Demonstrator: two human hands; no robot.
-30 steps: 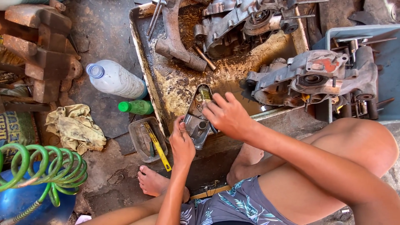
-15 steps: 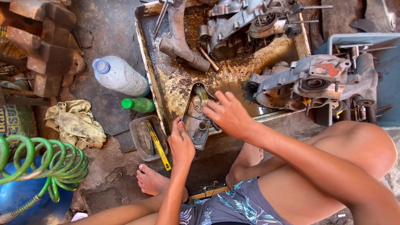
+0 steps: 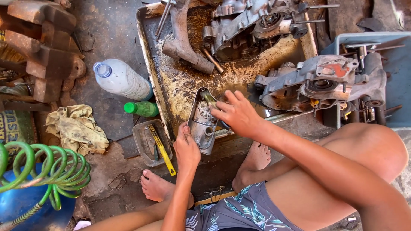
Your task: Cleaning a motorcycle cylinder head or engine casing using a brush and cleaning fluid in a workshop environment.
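Engine cover [image 3: 202, 122], the small grey cast one, is what you've got in hand: it's propped on the near rim of the big greasy metal tray [image 3: 180, 85], open side up, sitting roughly btwn your two hands.

Going big to small around it: the tray takes up the top middle, w/ a crankcase half [image 3: 252, 25] at the far end and a curved grey arm-shaped casting [image 3: 184, 38] lying next to it. Second crankcase half [image 3: 321, 81] sits to the right, partly over a blue-grey bin [image 3: 398, 60]. Left side you've got rusty iron blocks [image 3: 43, 55], a green coiled air hose [image 3: 47, 171] over something blue, a dirty yellowish rag [image 3: 77, 128], a clear plastic bottle [image 3: 122, 80] on its side, and a small green bottle [image 3: 143, 109] just beside the tray edge. Near your left foot there's a small clear tub [image 3: 147, 145] w/ a yellow-handled tool [image 3: 162, 149] lying across it.

Hands now. Your left hand [image 3: 186, 149] is curled around the cover's near-left edge, thumb up along the side, fingers wrapped tight, so it's gripping and steadying the part. Your right hand [image 3: 237, 113] comes in from the right, fingers mostly spread and loosely bent, tips pressing at the cover's upper end where a bit of yellowish cloth or brush [image 3: 209, 97] pokes out. Tbh can't tell if that's pinched btwn your fingers or just pushed against the casting. A dark bit shows under your palm, too hidden to ID.
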